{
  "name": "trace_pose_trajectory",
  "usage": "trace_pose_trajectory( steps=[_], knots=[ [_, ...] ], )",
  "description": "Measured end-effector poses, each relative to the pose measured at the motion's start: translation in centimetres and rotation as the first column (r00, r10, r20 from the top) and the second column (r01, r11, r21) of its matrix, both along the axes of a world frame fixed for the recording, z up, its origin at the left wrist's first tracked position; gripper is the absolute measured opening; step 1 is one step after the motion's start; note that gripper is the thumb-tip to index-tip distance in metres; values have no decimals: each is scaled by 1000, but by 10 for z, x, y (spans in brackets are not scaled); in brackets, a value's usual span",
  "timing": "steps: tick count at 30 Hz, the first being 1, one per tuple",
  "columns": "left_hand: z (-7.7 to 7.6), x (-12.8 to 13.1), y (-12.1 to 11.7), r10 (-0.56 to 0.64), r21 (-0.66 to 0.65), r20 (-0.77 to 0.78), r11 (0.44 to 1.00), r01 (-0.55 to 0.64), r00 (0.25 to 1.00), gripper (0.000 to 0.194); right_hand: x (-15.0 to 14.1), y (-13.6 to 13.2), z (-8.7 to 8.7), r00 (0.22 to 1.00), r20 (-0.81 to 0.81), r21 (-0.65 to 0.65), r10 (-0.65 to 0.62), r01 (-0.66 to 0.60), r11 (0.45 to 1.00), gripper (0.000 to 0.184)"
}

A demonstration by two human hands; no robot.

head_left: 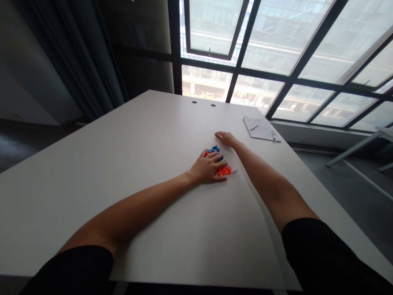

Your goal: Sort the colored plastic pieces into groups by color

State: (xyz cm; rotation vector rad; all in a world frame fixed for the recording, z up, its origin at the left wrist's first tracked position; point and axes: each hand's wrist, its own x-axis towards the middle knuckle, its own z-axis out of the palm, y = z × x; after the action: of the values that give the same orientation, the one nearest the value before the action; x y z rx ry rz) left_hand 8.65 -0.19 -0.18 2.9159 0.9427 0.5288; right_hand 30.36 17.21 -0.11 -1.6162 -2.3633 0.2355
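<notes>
A small heap of colourful pieces lies on the white table (153, 135). My left hand (208, 167) rests over it, palm down with fingers spread. Blue pieces (215, 148) show past its fingertips, with bits of red and yellow between the fingers. Orange pieces (224, 170) stick out between the index finger and thumb, and something small and whitish (234, 171) lies just right of them. The hand covers part of the heap, and the pieces' exact kind is too small to tell. Beyond the heap, my right hand (225, 139) lies on the tabletop, fingers stretched out leftward, holding nothing visible.
Sheets of paper (260, 128) lie near the table's right edge, with a pen (254, 127) and another pen-like item (274, 136) on them. Two round dark holes (194, 102) pierce the far end. Windows stand behind; a dark curtain (76, 57) hangs at left.
</notes>
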Motion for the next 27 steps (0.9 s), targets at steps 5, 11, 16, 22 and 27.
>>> trace_pose_trajectory(
  steps=[5,11,16,22,27],
  knots=[
    [-8,2,1,17,18,156,1000,-20,988,38,22,-72,-14,996,-87,24,-1,3,1000,65],
    [-8,-4,-2,19,57,230,998,-33,973,32,16,-166,-23,908,-415,28,-52,70,997,80],
    [-4,-15,-4,82,60,350,992,-109,933,39,8,-210,-19,863,-502,27,64,-58,998,76],
    [-3,-26,14,92,-45,120,995,-87,988,76,22,-227,-26,979,-197,43,55,-47,998,120],
    [-5,-26,19,31,-36,88,999,-28,996,54,13,-227,-20,999,-38,-54,33,-35,998,108]
  ],
)
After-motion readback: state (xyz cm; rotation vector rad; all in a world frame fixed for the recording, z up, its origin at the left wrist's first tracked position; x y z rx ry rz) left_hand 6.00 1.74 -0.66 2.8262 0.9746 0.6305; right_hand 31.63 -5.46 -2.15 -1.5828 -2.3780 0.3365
